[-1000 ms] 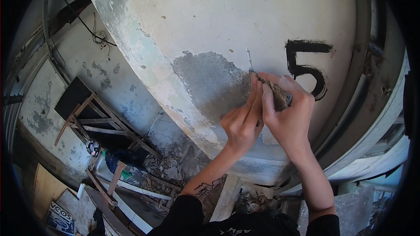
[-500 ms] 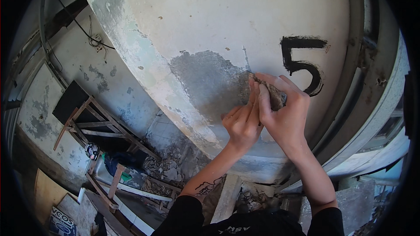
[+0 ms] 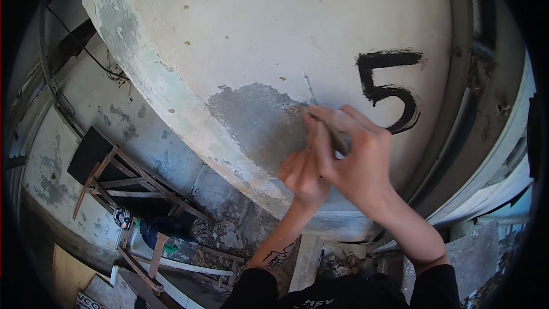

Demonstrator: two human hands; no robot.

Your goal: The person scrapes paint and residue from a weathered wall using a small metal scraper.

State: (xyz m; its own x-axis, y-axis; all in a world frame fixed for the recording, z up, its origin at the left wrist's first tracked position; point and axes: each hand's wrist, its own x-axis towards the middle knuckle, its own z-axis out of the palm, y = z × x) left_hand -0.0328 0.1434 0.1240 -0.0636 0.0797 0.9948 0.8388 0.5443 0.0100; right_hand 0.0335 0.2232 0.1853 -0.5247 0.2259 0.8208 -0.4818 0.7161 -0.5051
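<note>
My right hand [image 3: 360, 149] is closed around a rough, flat brownish-grey piece [image 3: 341, 139], its thumb and fingers pinching it. Whether the piece is stone or rusty metal I cannot tell. Just left of it, my left hand [image 3: 306, 174] is curled, with its upper fingers pressed against the piece near its tip. Both hands are against a pale painted wall [image 3: 246, 34]. The tip meets the right edge of a bare grey patch [image 3: 257, 120] where the paint is gone. Above the fingertips runs a thin upright scratch [image 3: 309, 87].
A black painted figure [image 3: 364, 77] marks the wall to the right, beside a metal frame [image 3: 462, 74]. At lower left, a broken wooden frame [image 3: 157, 191] leans by a stained wall. Rubble [image 3: 229, 237] and a pale beam [image 3: 306, 260] lie below.
The view has shifted slightly, so the wall and the hands sit a little further left and lower. My right hand has tilted over the piece, which now shows less. Both hands keep their grip.
</note>
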